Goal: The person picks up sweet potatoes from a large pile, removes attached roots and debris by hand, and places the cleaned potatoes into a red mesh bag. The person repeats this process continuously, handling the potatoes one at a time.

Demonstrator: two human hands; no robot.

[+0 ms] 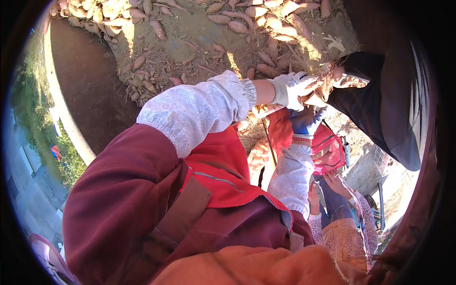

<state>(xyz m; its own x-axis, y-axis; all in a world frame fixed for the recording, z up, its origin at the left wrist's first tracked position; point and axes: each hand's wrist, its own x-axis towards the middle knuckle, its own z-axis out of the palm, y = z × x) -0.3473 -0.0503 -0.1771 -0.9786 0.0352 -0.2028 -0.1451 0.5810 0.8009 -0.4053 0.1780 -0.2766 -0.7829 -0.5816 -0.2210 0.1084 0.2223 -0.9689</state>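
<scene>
My left hand (294, 89), in a pale glove, has its fingers against a cluster of sweet potatoes with stringy roots (326, 85). A white patterned sleeve cover reaches from that wrist to the elbow. Just below it is my right hand (302, 119), in a blue and white glove, close under a tan sweet potato (315, 100). Its fingers are mostly hidden, so its hold cannot be made out. A red beaded bracelet (302, 139) circles my right wrist. Red cloth (279, 126) hangs beside the right glove.
Many sweet potatoes (245, 21) lie on the soil-covered surface ahead, among loose roots. A denser pile (92, 10) is at upper left. Dark-clothed legs (402, 103) stand at right. Another person's hands (335, 183) are near a red mesh bag (326, 149).
</scene>
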